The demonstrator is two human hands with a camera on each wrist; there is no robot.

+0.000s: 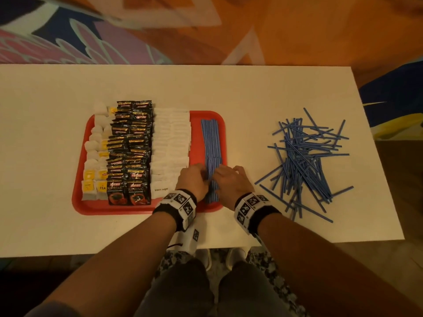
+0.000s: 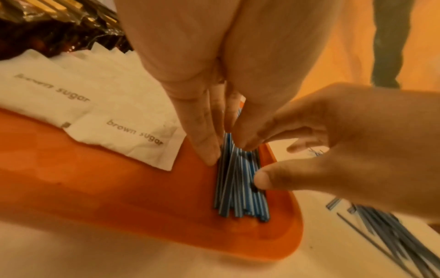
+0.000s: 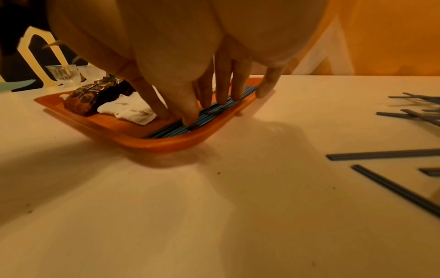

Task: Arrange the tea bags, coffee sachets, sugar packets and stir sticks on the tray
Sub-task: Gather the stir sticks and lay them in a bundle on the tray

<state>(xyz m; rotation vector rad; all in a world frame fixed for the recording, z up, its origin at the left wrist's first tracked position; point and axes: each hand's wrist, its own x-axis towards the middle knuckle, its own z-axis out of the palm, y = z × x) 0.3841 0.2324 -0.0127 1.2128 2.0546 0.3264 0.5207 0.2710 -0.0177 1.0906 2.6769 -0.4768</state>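
Stir sticks lie in a tidy blue bundle along the right side of the red tray in your head view, and both your hands sit at its near end: your left hand against its left edge, your right hand against its right. Left of the bundle run the sugar packets, coffee sachets and tea bags. A loose pile of sticks lies on the white table, well right of the tray.

From your left wrist, your left fingers are straight and pressed together against the bundle's side; your right fingertips press down on top.

From your right wrist, your right fingers are spread, tips resting on the sticks.
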